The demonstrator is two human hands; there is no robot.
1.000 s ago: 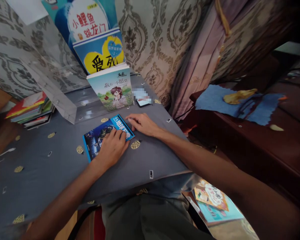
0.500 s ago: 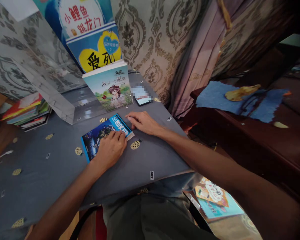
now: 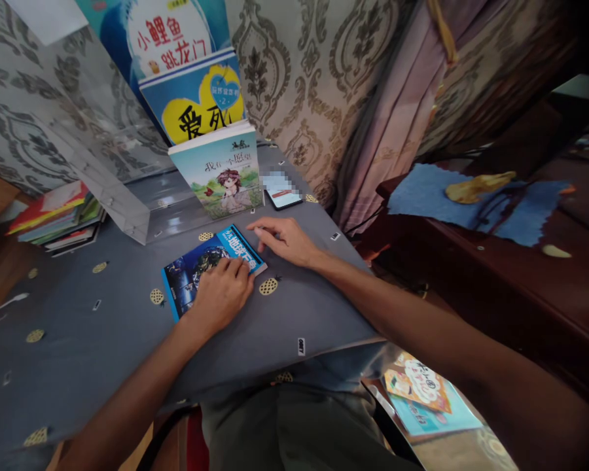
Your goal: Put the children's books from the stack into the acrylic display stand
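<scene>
A blue paperback book [image 3: 188, 260] with a dark picture on its cover lies flat on the cloth-covered table. My left hand [image 3: 225, 288] rests on its lower right part, fingers laid over the cover and slightly bent. Just beyond the book's upper right corner is my right hand [image 3: 287, 241], low over the cloth with the index finger stretched out and nothing held. Whether its fingertip touches the book I cannot tell. Behind them, a book with a cartoon child [image 3: 229, 185] leans upright in a clear acrylic rack [image 3: 135, 226].
Two larger books, one with a yellow heart [image 3: 196, 108], stand higher in the rack. A phone [image 3: 283, 196] lies right of it. Stacked books [image 3: 61, 219] sit at left, near a white cable [image 3: 10, 302]. More books [image 3: 429, 399] lie lower right. A blue cloth [image 3: 422, 196] covers dark furniture.
The whole view has shifted slightly. Both hands and the blue book keep nearly the same places relative to each other.
</scene>
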